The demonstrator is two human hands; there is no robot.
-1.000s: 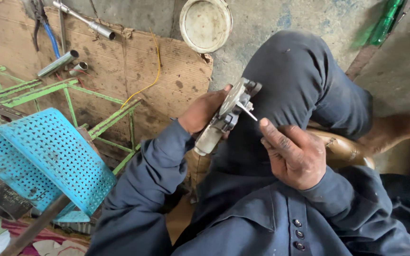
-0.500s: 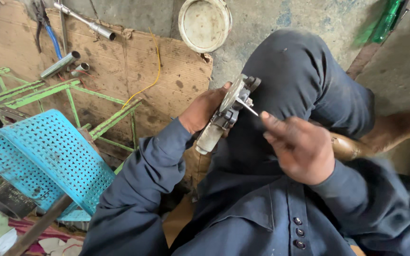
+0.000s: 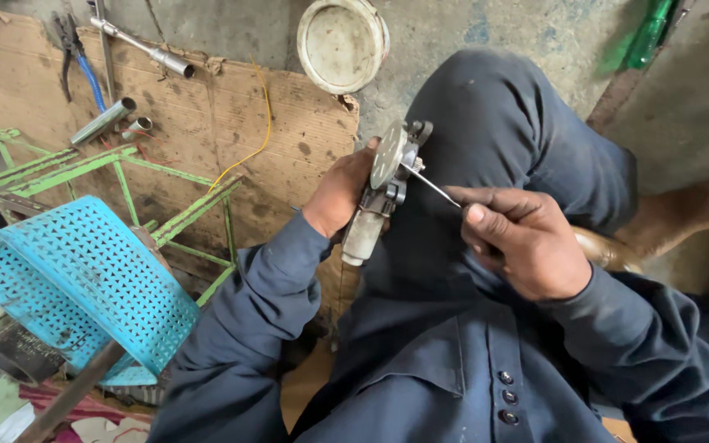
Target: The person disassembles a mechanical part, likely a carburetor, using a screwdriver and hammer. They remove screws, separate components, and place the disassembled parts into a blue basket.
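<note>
Your left hand (image 3: 340,193) wraps its fingers around the small motor (image 3: 383,190) and props it against your raised knee (image 3: 486,123) to steady it, while your right hand (image 3: 527,242) pinches the thin screwdriver (image 3: 430,185), its tip at the motor's round plate.

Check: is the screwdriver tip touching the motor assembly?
Touching. The head view shows the screwdriver, held in the right hand, with its tip meeting the motor assembly held by the left hand.
</note>
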